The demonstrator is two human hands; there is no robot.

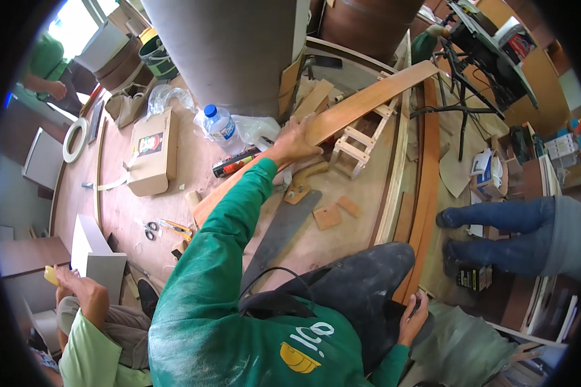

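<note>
The left hand (295,143) gripped the long plank (361,103), which ran up-right; the right hand (412,317) rested open, well apart.

Carpentry/woodwork shop. Evidence: big plywood desk (342,193) w/ curved edge strips, handsaw (284,226) lying on it, long wood plank (342,113), offcut blocks (327,217), small slatted wood frame (358,142). Also scissors (150,229), adhesive tube (235,162), tape roll (75,140), cardboard box (153,151), water bottle (220,124). Machine on stand (478,39) at rear right, sheet boards + curved veneered panels stacked around. Sawdust on workers' clothes; several ppl at work around desk.
</note>
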